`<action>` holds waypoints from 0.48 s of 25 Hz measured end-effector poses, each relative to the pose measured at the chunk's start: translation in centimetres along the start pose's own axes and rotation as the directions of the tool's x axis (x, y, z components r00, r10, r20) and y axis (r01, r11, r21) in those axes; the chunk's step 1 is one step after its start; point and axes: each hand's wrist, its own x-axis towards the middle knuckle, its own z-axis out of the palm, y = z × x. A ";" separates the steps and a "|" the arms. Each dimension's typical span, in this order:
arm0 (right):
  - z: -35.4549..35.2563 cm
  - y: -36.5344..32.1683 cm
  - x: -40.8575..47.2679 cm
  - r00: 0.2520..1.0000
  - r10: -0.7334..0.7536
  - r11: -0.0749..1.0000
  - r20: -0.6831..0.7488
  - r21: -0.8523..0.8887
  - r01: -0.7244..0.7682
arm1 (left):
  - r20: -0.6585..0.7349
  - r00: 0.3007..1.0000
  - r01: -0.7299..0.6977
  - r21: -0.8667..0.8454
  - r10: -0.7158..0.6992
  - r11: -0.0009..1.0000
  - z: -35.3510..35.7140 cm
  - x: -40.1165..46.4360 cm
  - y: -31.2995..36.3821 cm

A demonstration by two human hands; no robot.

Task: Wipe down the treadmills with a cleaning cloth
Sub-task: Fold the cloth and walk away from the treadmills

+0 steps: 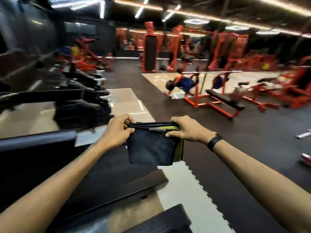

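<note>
Both arms reach out and the folded cleaning cloth [149, 147] hangs between the hands, just below centre. It is soft dark navy fabric, roughly square, with a lime-green layer showing along its top edge and down its right side, and a small grey tag at the top hem. The left hand [117, 130] pinches the top left corner, fingers curled over the hem; the right hand [186, 130] grips the top right corner the same way, a black wristband [214, 142] on that wrist. From nine o'clock down to seven o'clock, blurred black treadmills [50, 105] line up, their flat matte decks running toward the bottom edge. Underfoot, dark rubber floor mats [227, 148] meet pale tiles along a jigsaw-toothed seam. At two o'clock stands an orange steel bench press rack [217, 100] with a black padded bench and a long silver bar.
</note>
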 end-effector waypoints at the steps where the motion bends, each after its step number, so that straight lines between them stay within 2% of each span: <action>1: -1.4 3.5 -2.5 0.998 0.063 0.998 -0.018 -0.013 -0.063 | 0.057 0.997 -0.048 -0.022 0.049 0.999 3.7 1.7 2.2; 5: -5.8 15.8 -11.4 0.961 0.268 0.963 -0.070 -0.013 -0.270 | 0.227 0.936 -0.269 -0.036 0.270 0.962 16.6 6.9 10.3; 12: -8.5 30.3 -19.1 0.876 0.467 0.883 -0.119 0.004 -0.470 | 0.406 0.830 -0.393 -0.063 0.383 0.918 31.7 14.4 18.2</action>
